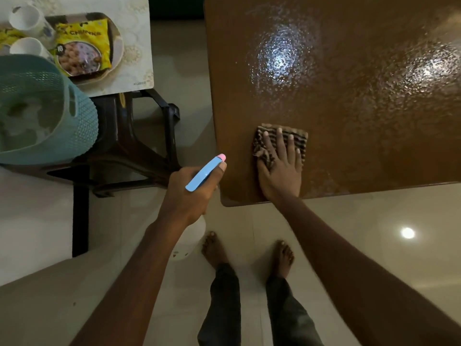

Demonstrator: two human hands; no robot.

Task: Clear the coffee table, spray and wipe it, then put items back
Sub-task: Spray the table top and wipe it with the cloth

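Brown table (349, 121), one cloth (299, 139), two cups (26, 17)

I stand on a pale, glossy tiled floor (349, 245) with faint grout lines. A round bright reflection (407, 233) sits in the tiles to my right. Ahead is the brown bench (374, 151), one rounded corner near me, its top shining with two patches of glare. To my left, apart from the bench, a dark plastic stool (139, 151) splays its legs on the tiles. The room is dim.
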